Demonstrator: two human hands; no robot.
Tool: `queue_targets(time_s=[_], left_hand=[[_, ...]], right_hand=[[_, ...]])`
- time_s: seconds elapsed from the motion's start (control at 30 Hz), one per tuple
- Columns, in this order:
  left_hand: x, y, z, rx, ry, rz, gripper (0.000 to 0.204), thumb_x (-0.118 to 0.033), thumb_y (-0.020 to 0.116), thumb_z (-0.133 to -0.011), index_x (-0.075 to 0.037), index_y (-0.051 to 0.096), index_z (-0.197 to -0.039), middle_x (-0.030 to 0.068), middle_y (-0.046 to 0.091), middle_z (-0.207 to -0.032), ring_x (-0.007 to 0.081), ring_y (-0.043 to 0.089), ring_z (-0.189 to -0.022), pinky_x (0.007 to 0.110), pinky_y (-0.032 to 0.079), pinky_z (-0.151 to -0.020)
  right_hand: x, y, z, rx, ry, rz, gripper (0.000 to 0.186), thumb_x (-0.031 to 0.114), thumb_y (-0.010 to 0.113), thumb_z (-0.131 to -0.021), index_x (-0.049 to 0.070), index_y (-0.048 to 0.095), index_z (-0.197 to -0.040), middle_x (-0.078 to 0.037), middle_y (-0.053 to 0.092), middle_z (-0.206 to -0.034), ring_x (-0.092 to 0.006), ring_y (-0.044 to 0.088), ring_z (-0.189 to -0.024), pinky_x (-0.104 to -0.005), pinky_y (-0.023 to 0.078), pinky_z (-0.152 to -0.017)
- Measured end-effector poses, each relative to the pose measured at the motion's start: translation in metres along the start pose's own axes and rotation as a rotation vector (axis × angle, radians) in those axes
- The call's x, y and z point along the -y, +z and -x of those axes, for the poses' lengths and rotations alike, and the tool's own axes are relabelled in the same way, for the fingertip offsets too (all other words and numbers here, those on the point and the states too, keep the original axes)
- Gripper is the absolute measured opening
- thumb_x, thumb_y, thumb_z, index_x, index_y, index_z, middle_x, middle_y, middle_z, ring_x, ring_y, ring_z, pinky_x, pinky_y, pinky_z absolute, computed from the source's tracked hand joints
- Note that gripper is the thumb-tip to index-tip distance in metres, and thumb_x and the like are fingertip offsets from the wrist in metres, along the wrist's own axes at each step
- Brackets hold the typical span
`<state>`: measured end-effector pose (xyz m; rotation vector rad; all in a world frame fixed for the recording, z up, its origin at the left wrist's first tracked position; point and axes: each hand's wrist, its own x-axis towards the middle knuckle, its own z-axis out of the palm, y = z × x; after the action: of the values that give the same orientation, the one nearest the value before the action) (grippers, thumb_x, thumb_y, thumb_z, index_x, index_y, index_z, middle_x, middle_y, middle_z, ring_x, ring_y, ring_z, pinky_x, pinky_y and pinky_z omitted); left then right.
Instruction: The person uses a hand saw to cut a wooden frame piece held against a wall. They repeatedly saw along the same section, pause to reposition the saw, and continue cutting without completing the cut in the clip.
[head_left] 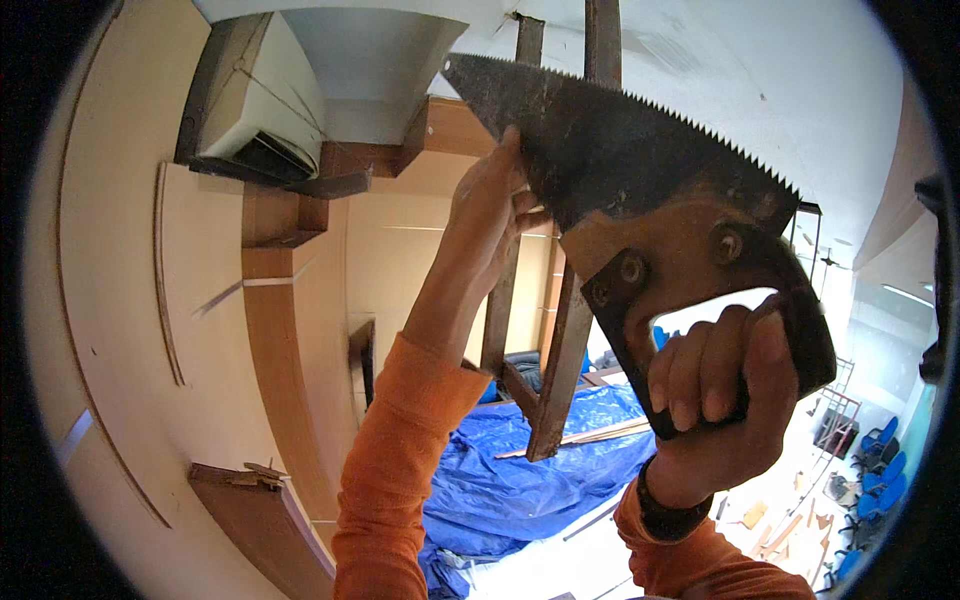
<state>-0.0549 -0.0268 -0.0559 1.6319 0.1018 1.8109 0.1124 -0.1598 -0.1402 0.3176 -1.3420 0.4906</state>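
A hand saw (pixel 640 150) with a dark, worn blade is raised in front of me, teeth facing up and its narrow tip to the upper left. My right hand (pixel 725 385) is wrapped round its black and brown handle, fingers through the opening. My left hand (pixel 495 200) is at the blade's smooth lower edge, thumb against it and the other fingers bent and partly hidden behind the blade. Behind the saw hangs a brown wooden frame (pixel 560 375) of two long uprights joined by a short crosspiece at the bottom.
On the left wall is an air conditioner (pixel 265 110) above wood panels (pixel 200 290). A broken-edged board (pixel 245 510) juts out at lower left. Far below, a blue tarpaulin (pixel 540 480) carries wood strips. Blue chairs (pixel 880 470) and scattered wood scraps (pixel 780 535) are at lower right.
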Motion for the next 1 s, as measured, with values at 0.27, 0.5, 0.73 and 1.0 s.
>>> queue_targets(time_s=[0.27, 0.5, 0.73, 1.0], left_hand=[[0.004, -0.019, 0.032, 0.032, -0.062, 0.077, 0.049, -0.046, 0.048, -0.105, -0.003, 0.057, -0.126, 0.0134, 0.069, -0.115, 0.0221, 0.07, -0.098, 0.039, 0.056, -0.085], [0.001, -0.006, 0.006, -0.086, -0.074, 0.302, 0.034, -0.026, 0.047, -0.108, 0.002, 0.059, -0.123, 0.0142, 0.069, -0.112, 0.024, 0.069, -0.095, 0.039, 0.059, -0.087], [-0.013, 0.018, -0.027, -0.224, -0.119, -0.085, 0.045, -0.031, 0.049, -0.107, 0.009, 0.053, -0.127, 0.0154, 0.065, -0.122, 0.0233, 0.067, -0.108, 0.035, 0.058, -0.09], [-0.011, 0.006, -0.045, -0.166, -0.127, -0.022, 0.05, -0.036, 0.058, -0.103, 0.006, 0.054, -0.129, 0.0143, 0.064, -0.122, 0.0227, 0.067, -0.104, 0.036, 0.056, -0.09]], right_hand=[[-0.015, -0.018, 0.042, -0.05, 0.184, 0.004, 0.038, 0.026, 0.036, -0.106, 0.01, 0.045, -0.073, -0.003, 0.041, -0.055, -0.0147, 0.037, -0.042, -0.0316, 0.037, -0.044], [-0.053, -0.013, 0.059, -0.168, 0.114, 0.32, 0.017, 0.017, 0.062, -0.091, 0.003, 0.059, -0.08, -0.006, 0.054, -0.062, -0.0168, 0.05, -0.05, -0.0316, 0.042, -0.048], [-0.061, 0.004, 0.018, -0.179, -0.331, 0.388, 0.013, 0.004, 0.075, -0.078, -0.003, 0.067, -0.086, -0.007, 0.06, -0.062, -0.0117, 0.058, -0.052, -0.0283, 0.046, -0.048], [-0.05, 0.011, -0.002, -0.092, -0.213, 0.313, 0.015, 0.004, 0.074, -0.081, -0.005, 0.064, -0.088, -0.003, 0.055, -0.059, -0.0065, 0.054, -0.052, -0.0247, 0.043, -0.048]])
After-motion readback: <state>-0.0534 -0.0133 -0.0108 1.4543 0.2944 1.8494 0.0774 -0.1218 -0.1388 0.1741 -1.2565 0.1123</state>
